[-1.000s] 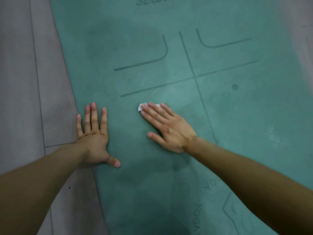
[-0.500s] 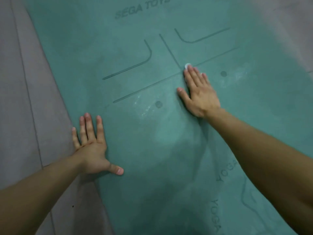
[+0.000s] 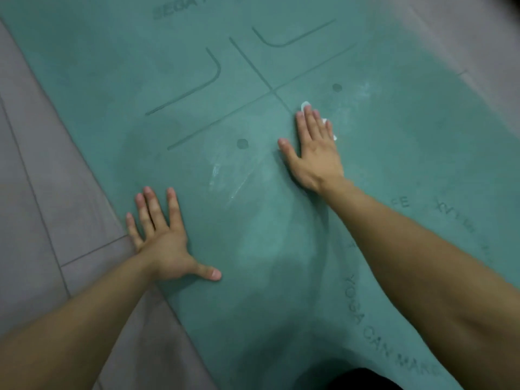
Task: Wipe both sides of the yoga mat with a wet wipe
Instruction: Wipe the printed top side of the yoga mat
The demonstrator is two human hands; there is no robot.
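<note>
White wet wipe [image 3: 305,105] mostly hidden beneath right hand [image 3: 315,153].

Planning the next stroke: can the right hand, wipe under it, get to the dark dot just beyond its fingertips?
Probably yes. The right hand lies flat on the wet wipe, and the yoga mat is bare between its fingertips and the dot. The left hand rests far off.
</note>
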